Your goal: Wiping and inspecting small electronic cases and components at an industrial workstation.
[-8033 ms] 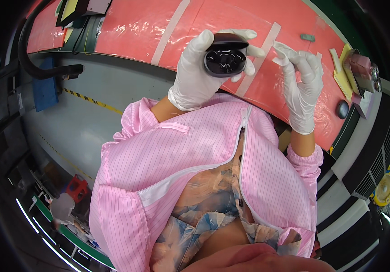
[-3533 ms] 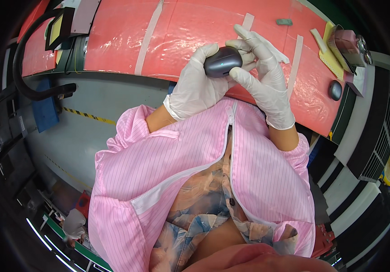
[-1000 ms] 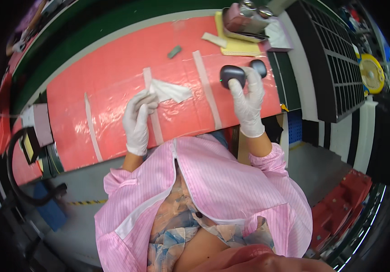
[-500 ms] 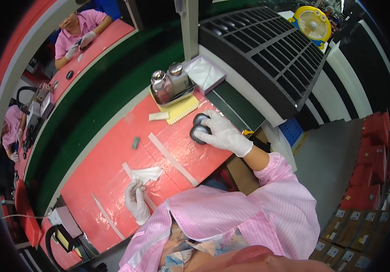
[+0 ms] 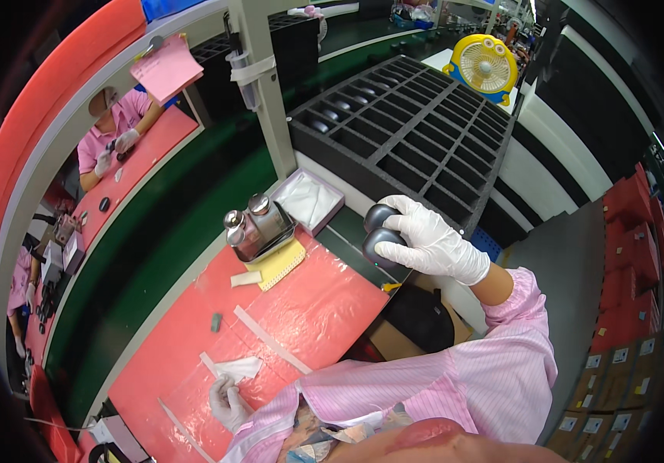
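Two dark grey, smooth rounded devices are gripped side by side in my right hand, gloved in white; the nearer one shows a small green light. This hand is raised beside the front edge of a black foam tray with many slots. Several similar dark pieces lie in the tray's left slots. My left hand, also gloved, rests low on the red mat, its fingers curled and pinched at the edge of a white cloth.
Two metal-topped bottles stand in a small tray on a yellow notepad. Behind them sits a box of white wipes. A small green block lies on the mat. Beyond the foam tray is a yellow fan. Co-workers sit at far left.
My right hand has lifted the two dark devices off the red mat and carried them right, toward the foam tray. The view has shifted; my left hand stays by the cloth.
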`<state>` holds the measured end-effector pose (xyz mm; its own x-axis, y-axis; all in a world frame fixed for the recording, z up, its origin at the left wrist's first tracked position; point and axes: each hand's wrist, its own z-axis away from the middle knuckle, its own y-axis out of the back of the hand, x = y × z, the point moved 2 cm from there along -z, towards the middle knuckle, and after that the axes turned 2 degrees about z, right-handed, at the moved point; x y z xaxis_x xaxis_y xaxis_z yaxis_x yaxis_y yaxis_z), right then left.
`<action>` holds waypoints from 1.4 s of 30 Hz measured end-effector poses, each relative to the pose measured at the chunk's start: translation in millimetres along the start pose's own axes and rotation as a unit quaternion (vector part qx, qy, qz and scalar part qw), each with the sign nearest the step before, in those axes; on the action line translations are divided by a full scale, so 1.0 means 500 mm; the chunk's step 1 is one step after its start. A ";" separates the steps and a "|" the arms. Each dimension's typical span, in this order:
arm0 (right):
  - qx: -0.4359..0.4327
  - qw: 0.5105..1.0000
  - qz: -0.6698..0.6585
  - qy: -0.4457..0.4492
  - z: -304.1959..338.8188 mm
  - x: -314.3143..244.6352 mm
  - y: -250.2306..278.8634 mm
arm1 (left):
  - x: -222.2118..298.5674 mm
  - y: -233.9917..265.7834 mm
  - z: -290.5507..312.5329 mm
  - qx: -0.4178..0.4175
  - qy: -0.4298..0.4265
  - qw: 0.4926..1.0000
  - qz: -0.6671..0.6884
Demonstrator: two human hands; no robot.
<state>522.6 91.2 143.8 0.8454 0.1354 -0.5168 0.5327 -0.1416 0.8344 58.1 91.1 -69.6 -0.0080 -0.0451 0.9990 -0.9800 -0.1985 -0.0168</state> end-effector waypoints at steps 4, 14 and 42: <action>-0.008 1.000 -0.028 -0.005 -0.003 0.015 0.030 | -0.031 0.026 -0.001 -0.008 -0.025 1.000 -0.004; 0.037 0.999 0.022 -0.024 -0.075 0.102 0.113 | -0.029 0.039 -0.013 -0.070 -0.029 0.991 -0.111; 0.263 0.853 0.420 -0.164 -0.621 0.871 0.297 | 0.038 -0.011 0.008 -0.025 0.020 0.946 -0.321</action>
<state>957.5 433.7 102.3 0.8575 -0.4993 0.1241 -0.3954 -0.4852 0.7799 64.4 87.3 -50.4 0.5860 0.1072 0.8032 -0.7933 -0.1258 0.5957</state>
